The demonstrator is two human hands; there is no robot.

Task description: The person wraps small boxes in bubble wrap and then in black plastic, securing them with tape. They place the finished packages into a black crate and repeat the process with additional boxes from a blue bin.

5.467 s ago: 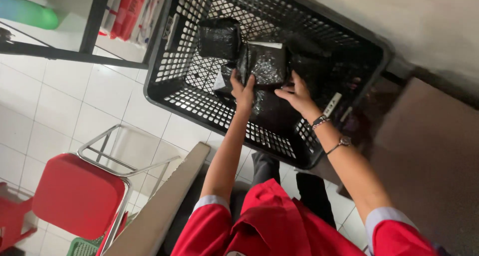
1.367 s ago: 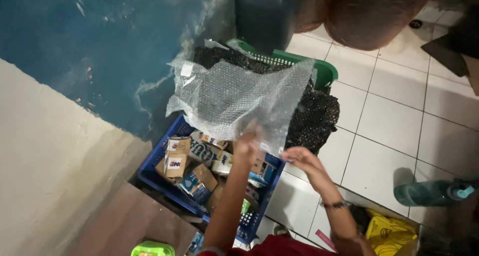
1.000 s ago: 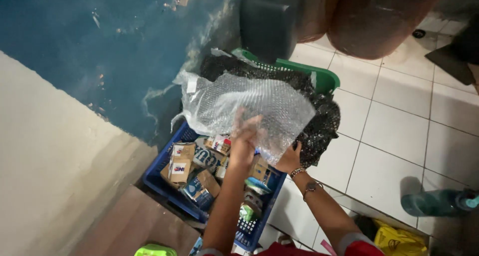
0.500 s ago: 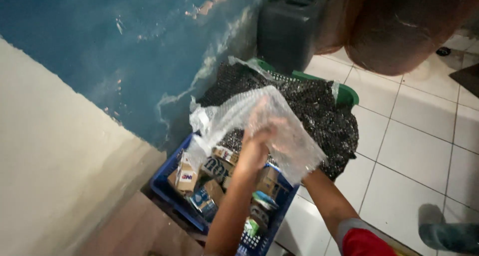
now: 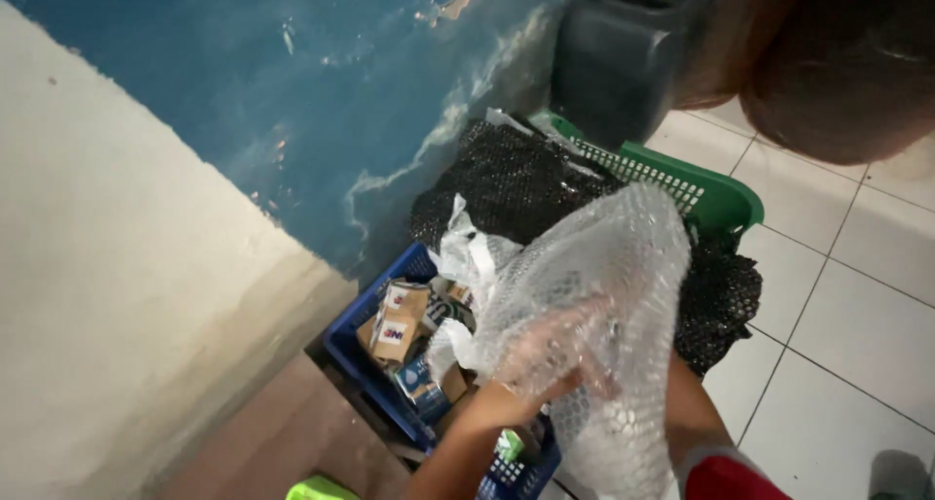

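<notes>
A clear sheet of bubble wrap (image 5: pixel 604 296) is bunched up over a blue crate (image 5: pixel 362 359). My left hand (image 5: pixel 560 356) shows through the wrap and grips it from below. My right forearm (image 5: pixel 693 412), in a red sleeve, runs up behind the sheet, and that hand is hidden by it. The crate holds several small cartons (image 5: pixel 394 325) and packets. White plastic (image 5: pixel 466 257) sticks out at the wrap's left edge.
A green basket (image 5: pixel 716 193) piled with black bubble-textured material (image 5: pixel 506 184) stands behind the crate. A dark jerry can (image 5: pixel 623 57) and a large brown vessel (image 5: pixel 838 72) sit further back on white floor tiles (image 5: pixel 838 325). A blue and cream wall (image 5: pixel 146 218) rises at left.
The bubble wrap has been gathered from a spread sheet into a bunch and drawn closer to me. The view has swung from a black basket to this blue crate.
</notes>
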